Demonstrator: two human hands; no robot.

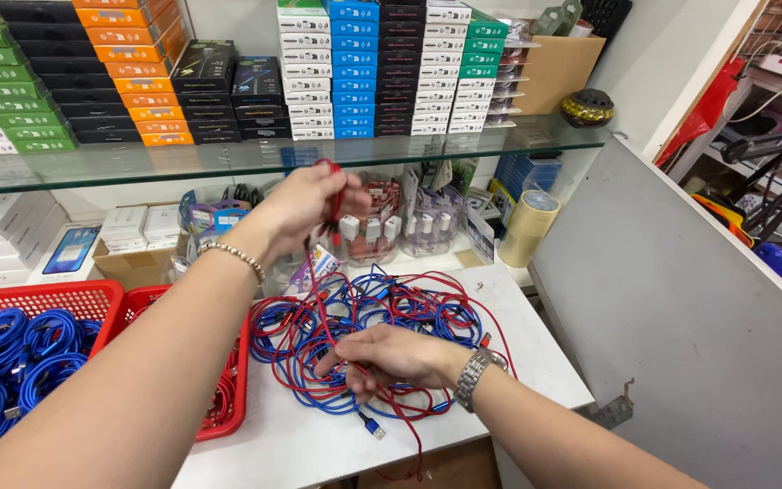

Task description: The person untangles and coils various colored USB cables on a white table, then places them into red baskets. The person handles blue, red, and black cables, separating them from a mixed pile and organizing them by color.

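My left hand (pixel 305 204) is raised above the table, pinching the upper end of a red cable (pixel 321 303) that hangs down from it. My right hand (pixel 391 358) rests low over a tangled pile of red and blue cables (pixel 409 312) on the white table (pixel 282 444), its fingers closed around the lower part of the same red cable. A bead bracelet sits on my left wrist and a metal watch on my right wrist.
Two red baskets stand at the left: one (pixel 47 299) holds coiled blue cables, the other (pixel 233 407) red ones. A glass shelf (pixel 228 158) carries stacked coloured boxes. A tape roll (pixel 529 226) and clear jars sit behind. A grey panel (pixel 681 308) leans at the right.
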